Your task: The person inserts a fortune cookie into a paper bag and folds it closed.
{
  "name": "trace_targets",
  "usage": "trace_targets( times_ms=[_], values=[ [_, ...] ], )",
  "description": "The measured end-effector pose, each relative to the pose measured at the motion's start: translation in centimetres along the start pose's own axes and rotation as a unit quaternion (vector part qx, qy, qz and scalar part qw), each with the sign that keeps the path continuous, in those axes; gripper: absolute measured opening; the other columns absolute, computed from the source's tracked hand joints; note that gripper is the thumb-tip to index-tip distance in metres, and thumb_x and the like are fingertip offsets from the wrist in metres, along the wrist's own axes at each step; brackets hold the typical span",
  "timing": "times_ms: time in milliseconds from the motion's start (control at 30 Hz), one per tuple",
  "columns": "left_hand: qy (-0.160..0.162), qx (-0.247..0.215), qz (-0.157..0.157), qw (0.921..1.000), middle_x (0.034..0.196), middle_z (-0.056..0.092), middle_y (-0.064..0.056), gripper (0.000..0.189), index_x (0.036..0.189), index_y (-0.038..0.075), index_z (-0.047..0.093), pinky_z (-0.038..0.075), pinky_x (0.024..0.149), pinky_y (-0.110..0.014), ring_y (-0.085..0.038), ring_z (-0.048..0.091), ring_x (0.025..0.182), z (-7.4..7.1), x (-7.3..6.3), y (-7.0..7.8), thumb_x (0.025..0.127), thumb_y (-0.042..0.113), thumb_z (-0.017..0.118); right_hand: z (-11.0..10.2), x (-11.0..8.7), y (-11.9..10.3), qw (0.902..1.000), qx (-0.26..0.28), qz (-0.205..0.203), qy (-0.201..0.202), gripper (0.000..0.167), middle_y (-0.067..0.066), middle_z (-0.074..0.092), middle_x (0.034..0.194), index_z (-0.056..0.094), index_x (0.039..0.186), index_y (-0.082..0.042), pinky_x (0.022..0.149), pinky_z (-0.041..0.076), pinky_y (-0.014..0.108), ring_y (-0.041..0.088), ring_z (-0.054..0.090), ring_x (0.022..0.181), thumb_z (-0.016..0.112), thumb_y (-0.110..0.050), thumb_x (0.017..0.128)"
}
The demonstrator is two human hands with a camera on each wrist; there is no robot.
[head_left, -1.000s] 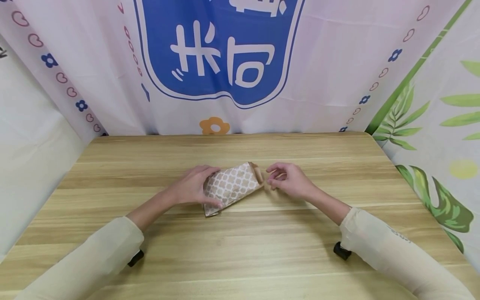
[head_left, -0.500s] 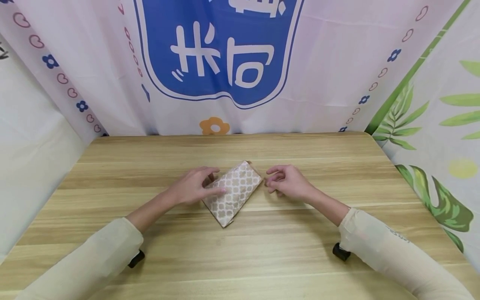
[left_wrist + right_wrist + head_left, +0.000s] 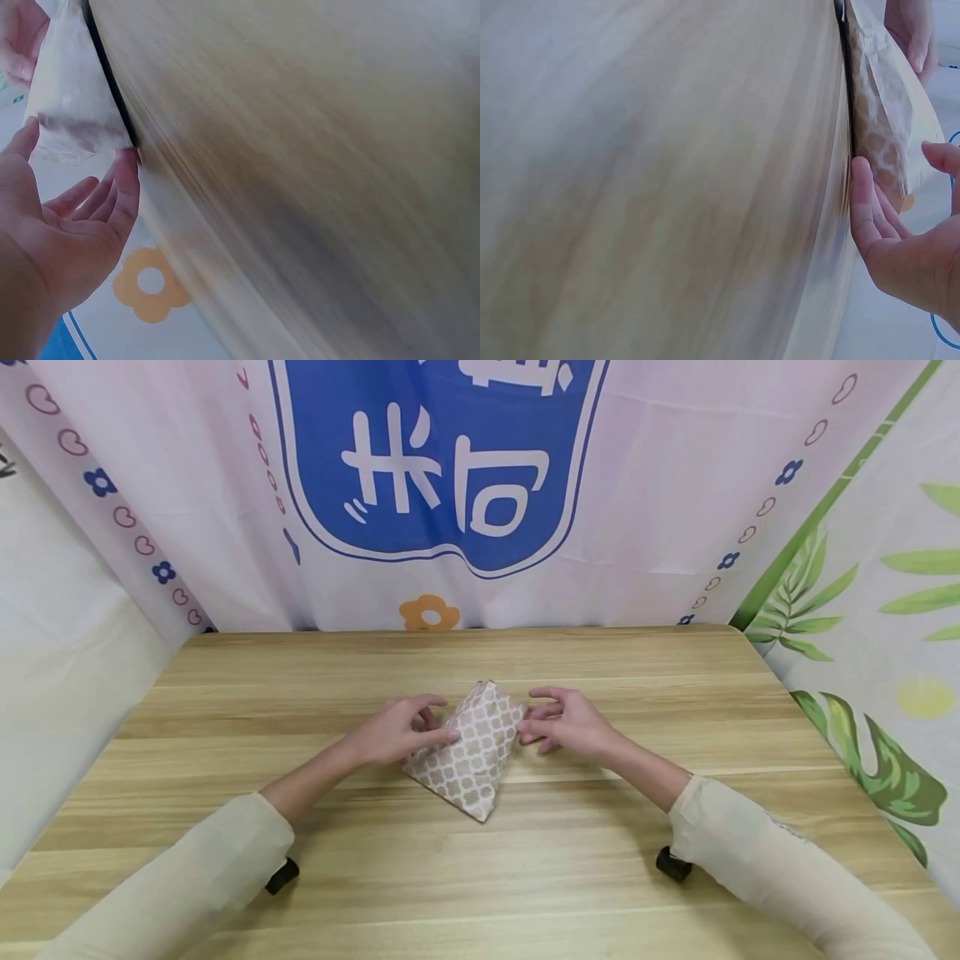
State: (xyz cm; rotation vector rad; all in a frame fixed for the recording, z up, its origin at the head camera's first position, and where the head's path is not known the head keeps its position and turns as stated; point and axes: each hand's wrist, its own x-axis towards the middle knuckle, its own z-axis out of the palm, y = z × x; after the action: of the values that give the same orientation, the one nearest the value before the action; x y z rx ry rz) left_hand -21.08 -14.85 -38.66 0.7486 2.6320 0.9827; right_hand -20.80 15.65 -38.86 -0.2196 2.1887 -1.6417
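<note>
A puffed brown paper bag (image 3: 476, 752) with a white lattice pattern sits mid-table, one corner pointing toward me and its top ridge raised. My left hand (image 3: 397, 727) holds its left side, thumb on the patterned face and the other fingers along the far edge. At the right edge, my right hand (image 3: 573, 727) pinches the bag's side with thumb and fingertips. In the left wrist view the bag (image 3: 75, 90) lies between thumb and fingers of the left hand (image 3: 67, 240). The right wrist view has the right fingers (image 3: 862, 184) low along the bag (image 3: 885, 105), thumb at its upper side.
The wooden table (image 3: 480, 893) stretches out on all sides of the bag. A printed cloth (image 3: 637, 527) hangs behind its back edge, and a leaf-patterned sheet (image 3: 900, 693) stands on the right. A black wrist device (image 3: 672, 864) shows under the right sleeve.
The paper bag has turned so its near end swings to the right; it looks puffier, and its open end no longer shows. My right hand has closed up to the bag's right edge.
</note>
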Motion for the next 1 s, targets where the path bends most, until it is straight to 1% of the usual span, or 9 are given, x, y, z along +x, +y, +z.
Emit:
trace_targets(
  times_ms=[100, 167, 367, 467, 600, 700, 867, 933, 1000],
  values=[
    [-0.012, -0.040, -0.018, 0.9989, 0.110, 0.070, -0.016, 0.070, 0.150, -0.005, 0.047, 0.060, 0.066, -0.035, -0.021, 0.071, 0.075, 0.1, 0.2, 0.2, 0.100, 0.039, 0.069, 0.2, 0.1, -0.1, 1.0000, 0.008, -0.001, 0.001, 0.079, 0.029, 0.063, 0.132, 0.030, 0.158, 0.004, 0.076, 0.064, 0.037, 0.030, 0.076, 0.095, 0.076, -0.012, 0.095],
    [-0.019, -0.071, -0.034, 0.9967, 0.109, 0.069, -0.017, 0.071, 0.152, -0.005, 0.044, 0.059, 0.060, -0.035, -0.019, 0.069, 0.065, 0.2, 0.4, 0.4, 0.100, 0.038, 0.069, 0.3, 0.2, -0.1, 1.0000, 0.008, -0.003, 0.004, 0.081, 0.029, 0.061, 0.135, 0.030, 0.159, 0.004, 0.075, 0.064, 0.037, 0.030, 0.076, 0.095, 0.077, -0.013, 0.095],
    [-0.025, -0.119, -0.069, 0.9902, 0.103, 0.068, -0.016, 0.074, 0.155, -0.001, 0.040, 0.061, 0.060, -0.037, -0.021, 0.069, 0.064, 0.4, 0.8, 1.2, 0.100, 0.038, 0.070, 0.7, 0.6, -0.1, 0.9999, 0.013, -0.006, 0.004, 0.082, 0.032, 0.058, 0.138, 0.028, 0.159, 0.005, 0.075, 0.064, 0.037, 0.030, 0.076, 0.093, 0.077, -0.011, 0.094],
    [-0.028, -0.157, -0.089, 0.9832, 0.106, 0.067, -0.018, 0.075, 0.157, 0.000, 0.037, 0.062, 0.062, -0.038, -0.023, 0.070, 0.066, 0.6, 1.1, 1.4, 0.100, 0.036, 0.070, 0.8, 0.8, -0.2, 0.9999, 0.012, -0.004, 0.006, 0.082, 0.031, 0.057, 0.138, 0.030, 0.159, 0.004, 0.076, 0.064, 0.038, 0.028, 0.076, 0.089, 0.078, -0.011, 0.094],
    [-0.028, -0.215, -0.121, 0.9688, 0.112, 0.065, -0.022, 0.078, 0.159, 0.002, 0.031, 0.063, 0.065, -0.038, -0.023, 0.070, 0.069, 0.9, 1.5, 1.6, 0.100, 0.034, 0.071, 0.8, 0.9, -0.2, 0.9999, 0.003, -0.007, 0.009, 0.081, 0.030, 0.058, 0.138, 0.032, 0.158, 0.002, 0.075, 0.064, 0.038, 0.025, 0.074, 0.082, 0.078, -0.012, 0.093],
    [-0.021, -0.240, -0.135, 0.9612, 0.117, 0.065, -0.023, 0.080, 0.161, 0.004, 0.029, 0.063, 0.066, -0.038, -0.023, 0.070, 0.071, 1.1, 1.7, 1.6, 0.100, 0.034, 0.071, 0.9, 1.1, -0.3, 0.9999, -0.001, -0.011, 0.009, 0.081, 0.029, 0.058, 0.137, 0.033, 0.158, 0.002, 0.073, 0.064, 0.038, 0.023, 0.073, 0.079, 0.079, -0.012, 0.093],
    [0.004, -0.266, -0.124, 0.9558, 0.127, 0.062, -0.027, 0.086, 0.163, 0.003, 0.023, 0.063, 0.073, -0.038, -0.026, 0.071, 0.080, 1.3, 2.0, 1.8, 0.099, 0.031, 0.073, 1.2, 1.2, -0.6, 0.9997, -0.011, -0.012, 0.018, 0.081, 0.026, 0.060, 0.137, 0.035, 0.158, -0.001, 0.070, 0.063, 0.035, 0.022, 0.068, 0.069, 0.080, -0.014, 0.092],
    [0.018, -0.275, -0.113, 0.9547, 0.130, 0.060, -0.028, 0.090, 0.164, 0.004, 0.021, 0.063, 0.078, -0.040, -0.031, 0.071, 0.092, 1.3, 2.1, 2.0, 0.097, 0.029, 0.075, 1.3, 1.2, -0.8, 0.9996, -0.010, -0.019, 0.020, 0.082, 0.025, 0.060, 0.137, 0.035, 0.158, -0.002, 0.068, 0.062, 0.034, 0.021, 0.065, 0.067, 0.081, -0.014, 0.092],
    [0.034, -0.272, -0.102, 0.9562, 0.132, 0.058, -0.028, 0.093, 0.164, 0.006, 0.020, 0.062, 0.085, -0.042, -0.036, 0.069, 0.106, 1.3, 2.1, 2.1, 0.095, 0.028, 0.078, 1.4, 1.2, -1.0, 0.9992, -0.004, -0.034, 0.020, 0.081, 0.025, 0.060, 0.136, 0.035, 0.158, -0.002, 0.067, 0.061, 0.032, 0.020, 0.065, 0.069, 0.080, -0.012, 0.091]
  ],
)
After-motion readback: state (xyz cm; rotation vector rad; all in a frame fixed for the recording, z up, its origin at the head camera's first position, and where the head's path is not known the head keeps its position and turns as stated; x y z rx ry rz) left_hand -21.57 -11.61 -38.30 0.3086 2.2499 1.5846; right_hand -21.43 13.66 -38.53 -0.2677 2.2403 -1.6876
